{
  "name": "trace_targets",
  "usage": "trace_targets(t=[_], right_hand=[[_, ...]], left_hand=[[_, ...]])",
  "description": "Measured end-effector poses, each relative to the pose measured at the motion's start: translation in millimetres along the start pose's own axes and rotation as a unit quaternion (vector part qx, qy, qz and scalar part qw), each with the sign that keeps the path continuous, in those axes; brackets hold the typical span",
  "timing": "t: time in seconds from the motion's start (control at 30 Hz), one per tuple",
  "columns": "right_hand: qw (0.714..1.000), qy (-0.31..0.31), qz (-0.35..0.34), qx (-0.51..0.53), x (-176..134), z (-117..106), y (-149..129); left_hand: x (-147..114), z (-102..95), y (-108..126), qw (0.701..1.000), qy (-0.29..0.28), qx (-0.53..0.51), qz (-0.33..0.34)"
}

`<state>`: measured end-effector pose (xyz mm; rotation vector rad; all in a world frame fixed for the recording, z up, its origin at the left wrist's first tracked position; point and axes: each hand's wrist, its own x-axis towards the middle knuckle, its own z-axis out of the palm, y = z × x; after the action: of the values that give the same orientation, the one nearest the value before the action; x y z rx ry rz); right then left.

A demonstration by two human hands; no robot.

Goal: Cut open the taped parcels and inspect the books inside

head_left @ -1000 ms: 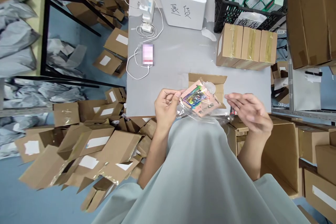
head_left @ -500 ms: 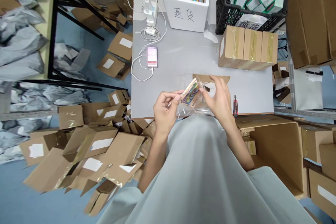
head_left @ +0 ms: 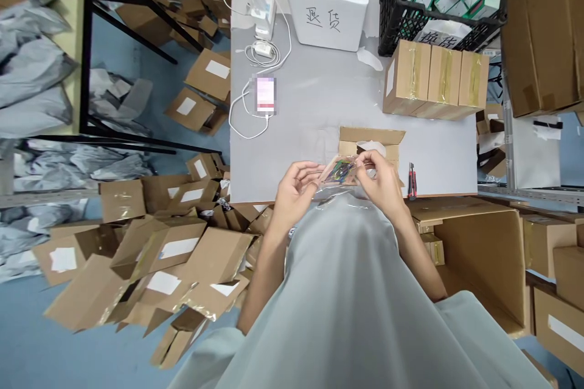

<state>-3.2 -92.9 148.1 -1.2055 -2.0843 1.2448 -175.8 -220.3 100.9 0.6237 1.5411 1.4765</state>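
Between my hands, close to the table's front edge, is a small colourful flat pack in clear plastic wrapping [head_left: 340,171]; its exact kind is not clear. My left hand [head_left: 297,187] grips its left end between thumb and fingers. At its upper right, my right hand [head_left: 378,179] pinches the clear film. Loose film hangs below the pack, over the edge of the table. Just behind the hands lies an opened small cardboard box [head_left: 371,135] with something white in it, partly hidden by my right hand. A red and black box cutter [head_left: 412,181] lies right of that hand.
Three taped cartons [head_left: 434,80] stand at the right of the table [head_left: 319,97]. Behind them are a black crate [head_left: 396,24] of green boxes and a white foam bin [head_left: 326,23] of booklets. A phone [head_left: 265,95] on a cable lies left. Discarded cartons [head_left: 177,249] cover the floor.
The pack has turned from a steep tilt to nearly level and come slightly nearer to me. Both hands moved a little with it, and more of the opened box behind now shows.
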Motion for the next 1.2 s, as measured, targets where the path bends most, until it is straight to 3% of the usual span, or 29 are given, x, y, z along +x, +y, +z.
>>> trace_targets(t=[0.13, 0.23, 0.4, 0.47, 0.57, 0.73, 0.9, 1.03, 1.13, 1.2], right_hand=[[0.999, -0.026, -0.035, 0.011, -8.4, 0.4, -10.6], [1.000, -0.010, -0.014, 0.020, -12.3, -7.4, -6.8], [0.978, 0.194, 0.056, 0.055, -16.4, -49.1, 12.7], [0.971, 0.228, 0.045, 0.056, -17.6, -63.5, 10.4], [0.984, 0.173, 0.002, 0.045, -14.9, -65.1, -2.4], [0.998, 0.042, -0.038, 0.015, -0.2, -36.3, -5.5], [0.999, -0.002, -0.038, 0.012, 0.6, -36.2, 10.9], [0.998, 0.037, -0.006, 0.053, 0.3, -63.5, 29.2], [0.982, 0.146, 0.054, 0.104, 4.5, -96.2, 55.6], [0.970, 0.166, 0.088, 0.152, 6.9, -116.8, 76.7]], left_hand=[[4.0, 16.8, 5.7, 0.998, 0.001, 0.056, 0.034], [9.0, 24.6, 10.5, 0.996, 0.025, 0.071, 0.036], [21.0, 16.9, 11.2, 0.993, 0.097, 0.066, 0.033], [24.2, 17.5, 13.1, 0.991, 0.111, 0.071, 0.036], [25.7, 29.6, 20.6, 0.989, 0.104, 0.091, 0.048], [21.8, 57.6, 32.9, 0.990, 0.063, 0.106, 0.062], [16.1, 72.4, 30.3, 0.991, 0.034, 0.123, 0.045], [22.6, 69.7, 25.4, 0.992, 0.047, 0.112, 0.035], [35.0, 48.2, 22.3, 0.985, 0.144, 0.078, 0.048], [42.2, 30.0, 20.3, 0.980, 0.190, 0.037, 0.049]])
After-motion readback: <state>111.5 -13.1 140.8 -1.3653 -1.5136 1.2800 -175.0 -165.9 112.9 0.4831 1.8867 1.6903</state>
